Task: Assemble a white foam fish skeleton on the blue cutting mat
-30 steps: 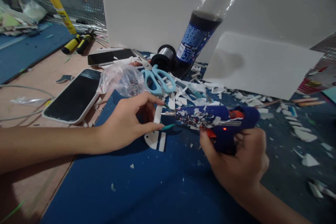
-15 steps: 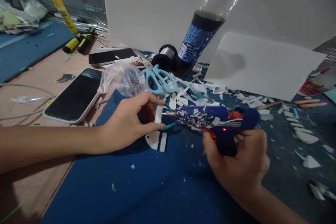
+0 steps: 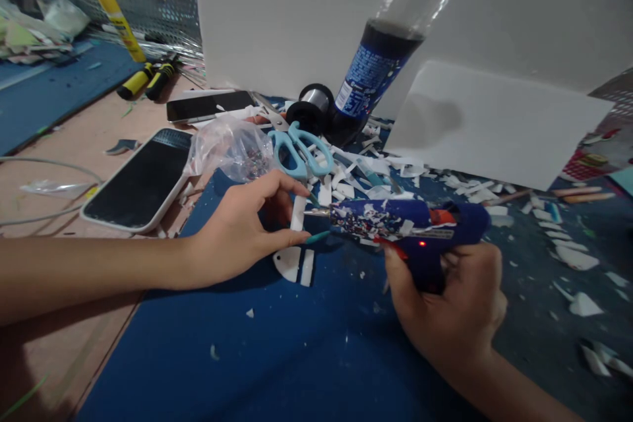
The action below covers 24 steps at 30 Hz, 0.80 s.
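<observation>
Between thumb and fingers, my left hand (image 3: 247, 224) pinches a small white strip (image 3: 297, 212) that looks like foam or card. My right hand (image 3: 455, 303) is wrapped round the grip of a blue hot glue gun (image 3: 380, 217), its red light lit and its barrel crusted with scraps. The metal nozzle points left and meets the strip's edge, or nearly so; I cannot tell which. Just below my left fingertips, a rounded white piece with a dark dot (image 3: 287, 264) lies on the blue mat (image 3: 277, 356). A short white strip (image 3: 307, 268) lies beside it.
Light-blue scissors (image 3: 302, 151), a plastic bag (image 3: 232, 148) and a black spool (image 3: 311, 107) lie beyond my left hand. A tilted-looking soda bottle (image 3: 376, 72) stands behind. Two phones, a large one (image 3: 141, 181) nearest, are at left. White scraps (image 3: 576, 257) litter the right side.
Almost nothing differs. The glue gun and my right hand have shifted very slightly, with the nozzle still at the white strip.
</observation>
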Available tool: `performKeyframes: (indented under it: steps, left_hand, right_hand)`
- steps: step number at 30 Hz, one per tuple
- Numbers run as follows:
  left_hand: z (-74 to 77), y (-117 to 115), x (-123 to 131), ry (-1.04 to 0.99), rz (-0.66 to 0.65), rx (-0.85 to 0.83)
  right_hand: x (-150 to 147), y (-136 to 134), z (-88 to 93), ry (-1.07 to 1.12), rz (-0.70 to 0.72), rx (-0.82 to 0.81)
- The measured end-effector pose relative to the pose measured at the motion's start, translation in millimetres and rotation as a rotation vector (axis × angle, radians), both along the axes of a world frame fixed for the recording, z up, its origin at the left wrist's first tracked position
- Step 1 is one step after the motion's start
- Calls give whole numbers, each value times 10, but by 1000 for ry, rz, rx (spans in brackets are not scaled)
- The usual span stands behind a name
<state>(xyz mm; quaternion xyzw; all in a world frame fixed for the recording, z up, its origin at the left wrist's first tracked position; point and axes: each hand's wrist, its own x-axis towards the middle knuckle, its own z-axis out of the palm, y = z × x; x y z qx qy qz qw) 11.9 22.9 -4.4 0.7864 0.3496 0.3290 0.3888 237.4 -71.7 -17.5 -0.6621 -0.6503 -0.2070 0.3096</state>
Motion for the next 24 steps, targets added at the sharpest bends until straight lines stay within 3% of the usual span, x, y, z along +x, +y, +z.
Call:
performKeyframes:
  steps: [24]
  left_hand:
    - [17, -8, -2, 17, 20, -14]
  right_hand:
    - [-19, -26, 51, -1, -17, -34]
